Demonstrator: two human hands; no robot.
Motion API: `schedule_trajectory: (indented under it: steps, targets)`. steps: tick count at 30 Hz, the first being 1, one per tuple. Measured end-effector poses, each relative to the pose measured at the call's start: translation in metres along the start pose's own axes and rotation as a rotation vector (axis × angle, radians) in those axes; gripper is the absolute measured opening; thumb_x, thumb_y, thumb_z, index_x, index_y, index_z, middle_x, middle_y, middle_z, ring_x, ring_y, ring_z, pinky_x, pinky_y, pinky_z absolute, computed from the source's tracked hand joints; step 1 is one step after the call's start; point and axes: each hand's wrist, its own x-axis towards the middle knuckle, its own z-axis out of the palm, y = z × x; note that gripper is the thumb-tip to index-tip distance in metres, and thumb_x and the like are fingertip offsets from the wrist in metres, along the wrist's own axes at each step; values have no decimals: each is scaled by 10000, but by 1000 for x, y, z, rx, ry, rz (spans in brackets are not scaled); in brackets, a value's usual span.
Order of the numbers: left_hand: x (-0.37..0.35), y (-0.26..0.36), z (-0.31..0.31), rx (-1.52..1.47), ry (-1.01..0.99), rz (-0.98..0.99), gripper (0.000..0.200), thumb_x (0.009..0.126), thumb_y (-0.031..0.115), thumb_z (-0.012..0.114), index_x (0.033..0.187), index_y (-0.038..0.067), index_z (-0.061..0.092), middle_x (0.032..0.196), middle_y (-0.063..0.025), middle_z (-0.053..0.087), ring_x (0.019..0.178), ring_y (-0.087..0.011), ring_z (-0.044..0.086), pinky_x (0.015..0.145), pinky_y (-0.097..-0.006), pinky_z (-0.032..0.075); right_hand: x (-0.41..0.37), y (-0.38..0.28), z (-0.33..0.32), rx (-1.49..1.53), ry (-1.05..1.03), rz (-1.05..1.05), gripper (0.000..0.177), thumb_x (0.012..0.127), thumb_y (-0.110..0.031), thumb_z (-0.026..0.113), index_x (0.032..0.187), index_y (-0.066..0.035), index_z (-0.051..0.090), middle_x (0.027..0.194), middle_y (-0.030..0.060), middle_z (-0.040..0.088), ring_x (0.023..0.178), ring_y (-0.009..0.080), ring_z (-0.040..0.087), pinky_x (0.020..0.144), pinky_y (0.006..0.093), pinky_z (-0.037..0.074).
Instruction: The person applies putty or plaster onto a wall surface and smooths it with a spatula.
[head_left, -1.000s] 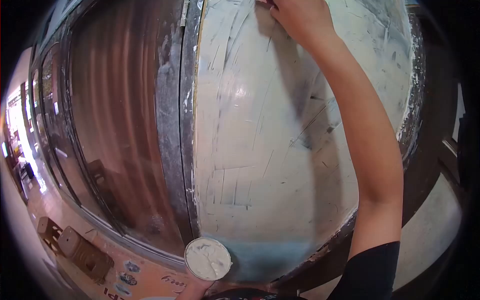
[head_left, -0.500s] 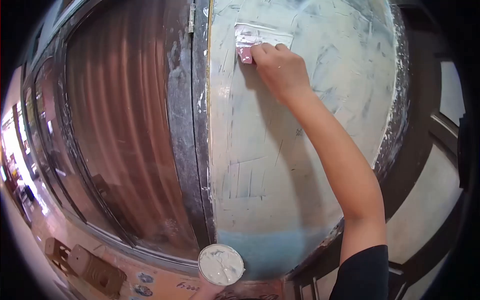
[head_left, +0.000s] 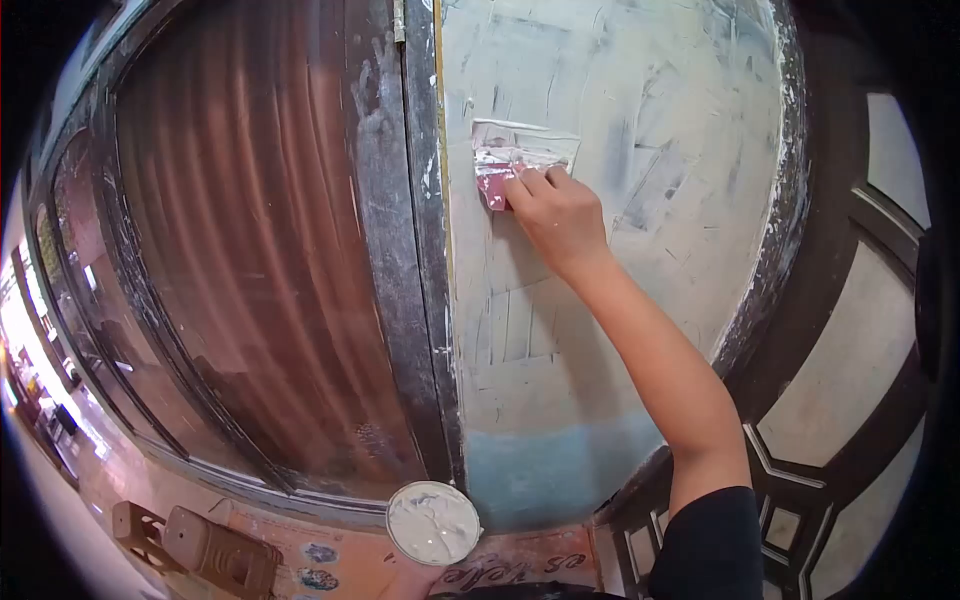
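Note:
My right hand (head_left: 558,215) is closed round a pink putty scraper (head_left: 492,188) smeared with white putty. The scraper's wide blade lies against the upper part of a pale, patchy wall panel (head_left: 560,390), which is covered in streaks and scored lines. Low in the view, my left hand (head_left: 412,582) holds a round tub (head_left: 433,523) of white putty from beneath. Most of its fingers are hidden under the tub.
Left of the panel stands a dark door frame (head_left: 395,200) beside glass with a brown curtain (head_left: 250,260) behind it. Brown plastic stools (head_left: 215,550) are at lower left. A dark panelled door (head_left: 835,350) is on the right. Blue paint (head_left: 550,480) shows low on the wall.
My right hand and the scraper have moved down the wall. My left hand still holds the putty tub. The view has shifted slightly, so the door frame appears further right.

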Motion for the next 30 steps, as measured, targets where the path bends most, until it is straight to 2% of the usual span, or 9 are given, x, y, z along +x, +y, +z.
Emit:
schedule_trajectory:
  steps: [3,10,13,15,16,19,21,25,30]
  targets:
    - [-10,4,10,-26,-37,-11,616,947,583,386,1353,143,532,1390,-134,546,1281,-395,504,1070,-658,366,-20,-11,0,25,5,0,166,687,-134,679,781,-162,546,763,-19,538,720,152,583,542,283,504]
    - [-11,-3,13,42,-61,7,636,950,577,376,1400,143,495,1443,-148,500,1321,-404,469,1097,-651,338,-66,-37,-5,26,-63,3,136,716,-155,681,810,-163,583,791,-28,564,743,147,589,547,281,500]
    - [-17,-10,18,45,-67,21,647,946,588,384,1404,142,492,1451,-148,492,1332,-401,458,1110,-639,327,-89,-52,-8,74,-113,32,158,713,-135,662,859,-168,612,796,-32,568,773,157,585,626,321,497]
    - [-16,-11,13,36,-101,-13,648,943,589,393,1403,143,494,1452,-140,494,1336,-391,456,1110,-637,327,-108,-60,-13,119,-153,-6,132,743,-163,649,870,-185,622,805,-44,567,820,150,576,772,380,464]
    - [-17,-12,11,80,-71,4,645,943,586,400,1403,145,495,1448,-131,500,1333,-385,461,1106,-637,331,-127,-67,-4,76,-159,-10,109,766,-180,644,870,-205,624,803,-52,564,844,142,569,871,434,389]
    - [-18,-11,4,86,-46,21,646,943,590,396,1400,145,498,1441,-128,507,1323,-385,470,1103,-637,336,-159,-86,-4,108,-125,-6,99,783,-197,641,878,-223,626,825,-58,577,871,127,571,883,456,368]
    - [-24,-14,14,73,-45,17,639,946,588,389,1391,146,508,1439,-124,510,1315,-385,478,1100,-635,341,-181,-93,-6,161,-210,-5,103,783,-210,640,881,-234,624,895,-71,614,896,119,572,873,453,366]
    - [-33,-12,15,72,-14,27,608,955,564,378,1366,141,527,1418,-139,523,1305,-387,485,1087,-638,355,-211,-108,-8,163,-172,11,81,796,-280,651,831,-223,605,803,-63,528,912,134,558,856,465,381]
    - [-44,-17,33,97,50,51,573,965,531,370,1314,119,562,1349,-160,571,1249,-389,533,1046,-624,415,-256,-129,-8,204,-197,36,79,799,-293,656,838,-238,615,897,-83,606,944,129,565,889,466,365]
